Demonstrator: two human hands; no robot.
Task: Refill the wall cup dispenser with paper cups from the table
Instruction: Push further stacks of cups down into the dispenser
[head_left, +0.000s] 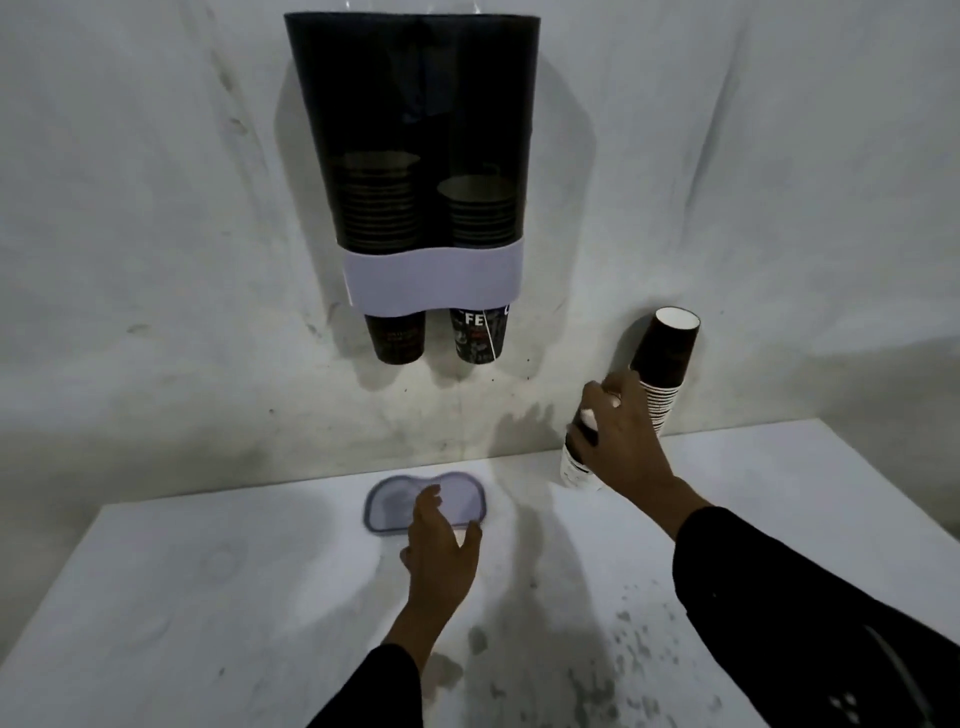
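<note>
Currently gripping a short cup stack (581, 457) with right hand (621, 441), fingers curled round its top, at 2 o'clock on the table (208, 597). Left hand (441, 545) hovering over the dispenser lid (395, 501) at 12 o'clock, fingers loosely spread, holding nothing. Leaning against the wall just behind: taller inverted stack (662, 374). Risking knocking it over when lifting; risking shedding bottom cups if gripping too high. Wall dispenser (413, 156) sitting open-topped, both tubes part-filled. Reading only "FE" on the right protruding cup (478, 335); other print blurring out.
</note>
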